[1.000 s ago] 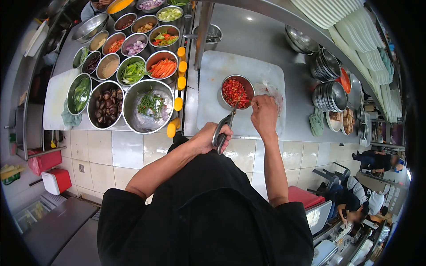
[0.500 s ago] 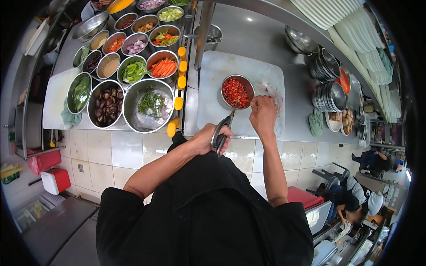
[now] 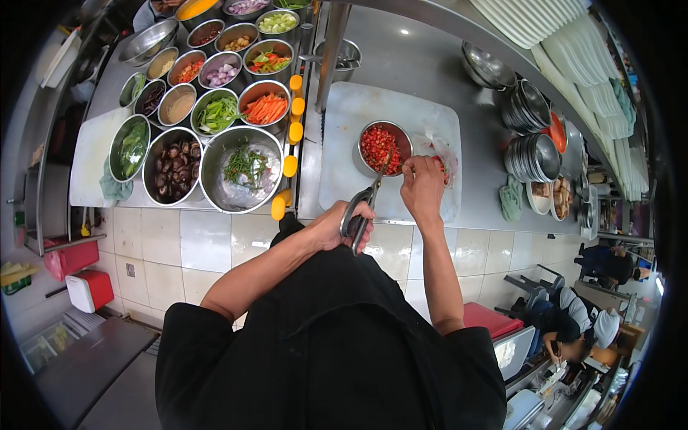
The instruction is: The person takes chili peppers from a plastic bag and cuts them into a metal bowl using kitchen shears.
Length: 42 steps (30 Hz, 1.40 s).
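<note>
My left hand (image 3: 347, 223) is closed round the handles of dark scissors (image 3: 370, 195), whose blades point up over the near rim of a steel bowl. Chopped red chillies (image 3: 380, 148) fill much of that bowl (image 3: 360, 164), which sits on a white cutting board (image 3: 342, 193). At the bowl's right rim, my right hand (image 3: 421, 188) has its fingertips pinched together; anything between them is too small or hidden to name. A clear plastic bag (image 3: 448, 147) with some red pieces lies on the board just behind my right hand.
Steel bowls of cut vegetables crowd the left counter, including carrots (image 3: 266, 108) and mushrooms (image 3: 173, 170). Yellow caps (image 3: 290, 166) line its edge. A metal post (image 3: 332, 57) rises behind the board. Stacked metal dishes (image 3: 534, 156) and a green cloth (image 3: 511, 198) are at right. People are at far right.
The red chilli between my right fingertips and the scissors no longer shows. My right hand has shifted slightly left and down, and red pieces now show in the bag behind it.
</note>
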### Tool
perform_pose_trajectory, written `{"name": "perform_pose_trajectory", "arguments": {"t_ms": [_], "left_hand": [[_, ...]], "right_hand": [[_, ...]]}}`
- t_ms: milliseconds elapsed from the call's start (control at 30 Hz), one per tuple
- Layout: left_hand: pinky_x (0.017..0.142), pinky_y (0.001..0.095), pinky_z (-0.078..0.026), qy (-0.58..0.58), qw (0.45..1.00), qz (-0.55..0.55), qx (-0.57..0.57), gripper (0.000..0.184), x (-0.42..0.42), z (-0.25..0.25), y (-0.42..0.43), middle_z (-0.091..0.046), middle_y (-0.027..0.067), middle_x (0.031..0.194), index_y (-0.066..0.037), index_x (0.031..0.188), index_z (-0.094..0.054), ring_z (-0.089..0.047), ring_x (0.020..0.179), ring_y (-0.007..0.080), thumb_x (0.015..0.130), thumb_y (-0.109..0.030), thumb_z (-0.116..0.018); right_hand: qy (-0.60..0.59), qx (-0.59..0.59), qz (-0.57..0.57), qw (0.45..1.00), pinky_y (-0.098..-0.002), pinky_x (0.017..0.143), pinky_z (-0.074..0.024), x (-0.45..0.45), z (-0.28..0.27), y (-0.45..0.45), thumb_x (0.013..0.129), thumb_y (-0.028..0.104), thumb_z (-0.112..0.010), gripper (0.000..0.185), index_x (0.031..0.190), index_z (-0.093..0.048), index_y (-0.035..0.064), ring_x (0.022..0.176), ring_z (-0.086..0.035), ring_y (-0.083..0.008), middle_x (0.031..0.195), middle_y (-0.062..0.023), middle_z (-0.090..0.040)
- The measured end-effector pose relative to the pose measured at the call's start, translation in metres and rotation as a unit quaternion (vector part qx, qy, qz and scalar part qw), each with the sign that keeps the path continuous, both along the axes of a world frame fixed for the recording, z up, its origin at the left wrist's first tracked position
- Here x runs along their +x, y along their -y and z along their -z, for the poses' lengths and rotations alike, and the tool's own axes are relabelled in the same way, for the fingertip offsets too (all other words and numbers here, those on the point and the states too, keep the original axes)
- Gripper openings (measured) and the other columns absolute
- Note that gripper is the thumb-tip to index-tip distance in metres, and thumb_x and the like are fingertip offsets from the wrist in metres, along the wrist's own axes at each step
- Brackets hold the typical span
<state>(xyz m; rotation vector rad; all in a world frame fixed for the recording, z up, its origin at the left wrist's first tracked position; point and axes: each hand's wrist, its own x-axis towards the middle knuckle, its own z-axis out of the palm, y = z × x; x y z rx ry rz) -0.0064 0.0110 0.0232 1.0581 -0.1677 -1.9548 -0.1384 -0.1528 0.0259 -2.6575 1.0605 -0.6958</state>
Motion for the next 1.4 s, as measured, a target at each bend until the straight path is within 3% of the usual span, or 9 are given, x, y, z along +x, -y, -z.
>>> {"name": "perform_pose_trajectory", "arguments": {"t_ms": [167,267,400,633,833,1033,1167,1267,1400], "left_hand": [[0.055,0.035,-0.052,-0.061,0.998,0.009,0.014,0.039,-0.003,-0.002,0.006,-0.059,0.0121,0.068,0.0,0.08,-0.058,-0.06,0.059,0.0223,0.077,-0.038,-0.061],[0.053,0.0341,-0.053,-0.021,0.999,-0.026,0.002,0.037,-0.004,-0.001,0.006,-0.061,0.0126,0.067,0.002,0.08,-0.06,-0.06,0.053,0.0227,0.079,-0.035,-0.06],[0.054,0.0352,-0.052,0.052,0.999,-0.006,-0.011,0.037,0.0,-0.003,0.004,-0.059,0.0108,0.067,0.0,0.079,-0.058,-0.06,0.059,0.022,0.077,-0.037,-0.063],[0.054,0.035,-0.053,-0.045,0.999,0.007,0.014,0.04,-0.005,0.0,0.007,-0.061,0.0132,0.068,0.002,0.081,-0.06,-0.06,0.054,0.023,0.081,-0.038,-0.057],[0.049,0.0322,-0.051,0.068,0.997,-0.027,-0.007,0.04,-0.003,0.0,0.008,-0.061,0.0127,0.069,0.001,0.08,-0.06,-0.059,0.05,0.0214,0.081,-0.039,-0.058],[0.05,0.0321,-0.052,-0.047,0.999,0.007,0.019,0.04,-0.006,0.0,0.008,-0.061,0.0116,0.067,0.001,0.08,-0.061,-0.059,0.051,0.021,0.081,-0.039,-0.057],[0.048,0.0319,-0.052,0.039,0.999,-0.018,-0.008,0.034,-0.003,0.003,0.012,-0.061,0.0119,0.067,0.0,0.079,-0.061,-0.059,0.05,0.0207,0.081,-0.034,-0.058],[0.046,0.0317,-0.052,0.036,0.999,-0.039,-0.005,0.031,-0.001,0.006,0.011,-0.061,0.0121,0.067,0.0,0.08,-0.061,-0.059,0.05,0.0203,0.081,-0.031,-0.059],[0.055,0.0349,-0.052,-0.054,0.999,-0.003,0.001,0.038,0.002,0.008,0.008,-0.059,0.0111,0.067,0.0,0.079,-0.059,-0.06,0.059,0.0222,0.078,-0.038,-0.061]], "right_hand": [[0.001,-0.008,-0.009,1.0,-0.043,0.072,-0.04,0.006,0.0,-0.005,0.077,0.006,-0.061,0.005,0.081,-0.058,0.007,0.084,-0.053,-0.0292,0.083,-0.0079,-0.058],[-0.003,-0.009,-0.007,1.0,-0.0429,0.071,-0.0401,0.008,0.001,-0.006,0.077,0.006,-0.061,0.005,0.081,-0.058,0.0071,0.084,-0.053,-0.0293,0.082,-0.008,-0.058],[0.001,0.0,0.003,1.0,-0.0428,0.072,-0.04,0.005,0.001,-0.002,0.077,0.006,-0.061,0.005,0.081,-0.058,0.007,0.084,-0.053,-0.0292,0.082,-0.0082,-0.058],[0.005,0.008,-0.002,1.0,-0.0424,0.073,-0.0398,0.009,0.004,-0.005,0.076,0.006,-0.062,0.006,0.081,-0.058,0.0067,0.084,-0.053,-0.0293,0.083,-0.0085,-0.058],[0.018,0.02,0.004,1.0,-0.0426,0.072,-0.0405,0.007,0.006,-0.001,0.075,0.005,-0.062,0.006,0.081,-0.058,0.0059,0.082,-0.053,-0.0296,0.083,-0.0092,-0.058],[0.011,0.025,0.002,1.0,-0.0431,0.072,-0.0409,0.009,0.004,-0.001,0.075,0.005,-0.061,0.005,0.079,-0.058,0.0058,0.082,-0.054,-0.0299,0.081,-0.0097,-0.058],[0.005,0.014,0.001,1.0,-0.0433,0.072,-0.0408,0.011,0.007,-0.001,0.075,0.005,-0.061,0.005,0.079,-0.058,0.0059,0.082,-0.053,-0.0301,0.081,-0.0095,-0.058],[0.008,0.028,0.005,1.0,-0.0433,0.072,-0.0407,0.008,0.009,0.002,0.076,0.005,-0.061,0.005,0.079,-0.058,0.006,0.083,-0.053,-0.0302,0.081,-0.0093,-0.058],[0.016,0.034,0.012,0.999,-0.0435,0.073,-0.0407,0.008,0.006,0.003,0.076,0.005,-0.062,0.005,0.08,-0.058,0.006,0.083,-0.054,-0.0302,0.082,-0.0093,-0.059]]}}
